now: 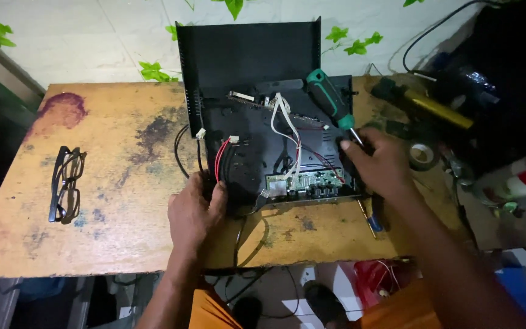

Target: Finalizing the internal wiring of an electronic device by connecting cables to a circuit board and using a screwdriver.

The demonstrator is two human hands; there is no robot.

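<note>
Here, the left hand grips the black chassis, the right hand pinches a screwdriver, wires between them.

the wooden table is yellow-tan, blotched with dark grey and bluish stains and one maroon patch at its far left corner; the opened metal case is black inside and out; the circuit board in it is green with pale markings; the wires across it are white, with thin red ones and a red-and-black pair nearer the left hand; the screwdriver by the right hand has a teal-green and black handle; the spectacles have black frames; the leaves on the pale wall are bright green; the roll of tape is dark with a tan core
</note>
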